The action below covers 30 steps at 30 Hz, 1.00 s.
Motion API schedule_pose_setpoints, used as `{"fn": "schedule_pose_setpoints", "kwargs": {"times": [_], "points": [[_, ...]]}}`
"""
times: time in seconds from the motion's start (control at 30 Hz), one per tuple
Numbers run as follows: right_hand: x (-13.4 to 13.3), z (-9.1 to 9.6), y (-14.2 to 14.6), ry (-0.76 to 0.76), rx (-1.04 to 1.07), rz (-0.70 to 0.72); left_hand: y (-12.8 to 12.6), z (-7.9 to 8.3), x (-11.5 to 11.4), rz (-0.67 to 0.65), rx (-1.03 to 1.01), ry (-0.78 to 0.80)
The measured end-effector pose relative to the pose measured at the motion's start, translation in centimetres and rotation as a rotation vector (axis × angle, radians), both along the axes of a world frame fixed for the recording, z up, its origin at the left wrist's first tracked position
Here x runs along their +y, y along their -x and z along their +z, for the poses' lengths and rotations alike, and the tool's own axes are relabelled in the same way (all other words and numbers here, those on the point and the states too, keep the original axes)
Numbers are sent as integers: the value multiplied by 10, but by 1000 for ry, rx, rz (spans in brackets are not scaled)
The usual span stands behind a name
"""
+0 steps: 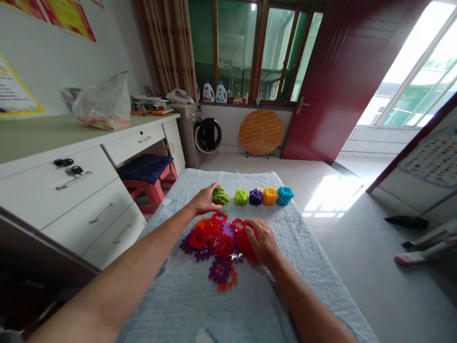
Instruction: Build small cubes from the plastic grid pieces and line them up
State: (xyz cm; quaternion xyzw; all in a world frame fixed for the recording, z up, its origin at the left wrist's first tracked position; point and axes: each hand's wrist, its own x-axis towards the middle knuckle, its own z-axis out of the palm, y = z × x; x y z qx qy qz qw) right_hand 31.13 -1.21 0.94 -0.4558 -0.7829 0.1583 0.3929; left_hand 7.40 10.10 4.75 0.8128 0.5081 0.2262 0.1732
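Observation:
My left hand (206, 199) is closed around the left side of an olive-green block cube (220, 196), at the left end of a row. To its right stand a lime-green cube (241, 196), a dark purple cube (255, 196), a yellow-orange cube (270, 196) and a blue cube (285, 196). My right hand (263, 240) rests with fingers spread over red interlocking pieces (244, 244) at the right of a loose pile. In that pile lie red, orange and purple notched flat pieces (219, 270). The right palm's underside is hidden.
A pale blue cloth (171, 295) covers the table. On the left is a white desk (64, 190) with a plastic bag (103, 102), and a stool (146, 171) under it. Beyond are a washing machine (185, 131), a round wooden board (262, 131) and a red door (342, 71).

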Motion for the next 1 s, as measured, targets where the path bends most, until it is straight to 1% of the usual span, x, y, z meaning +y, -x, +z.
{"fn": "schedule_pose_setpoints", "kwargs": {"times": [0.07, 0.17, 0.23, 0.3, 0.37, 0.43, 0.5, 0.67, 0.73, 0.83, 0.9, 1.0], "points": [[-1, -1, 2, 8, 3, 10, 3, 9, -20, -68, -177, 42], [-2, -6, 6, 10, 35, 25, -2, 17, -52, -192, -329, 146], [-4, -10, 9, 11, 62, 34, -9, 18, -70, -260, -390, 241], [-4, -12, 10, 17, 74, 41, -18, 16, -83, -313, -418, 307], [-4, -12, 11, 9, 61, 48, -25, 14, -91, -327, -407, 295], [-3, -10, 10, -17, 40, 53, -29, 12, -95, -299, -364, 225], [-3, -7, 8, -42, 36, 51, -29, 10, -97, -241, -322, 161], [-5, 0, 7, -66, 71, 33, -12, 3, -99, -81, -270, 78], [-7, 1, 8, -49, 95, 37, -2, 1, -103, -47, -265, 104], [-10, 1, 9, 28, 99, 49, 10, 3, -110, -23, -305, 209], [-11, 1, 10, 55, 92, 52, 15, 4, -114, 1, -324, 248], [-12, 2, 10, 36, 105, 78, 20, 3, -117, 49, -300, 190]]}}
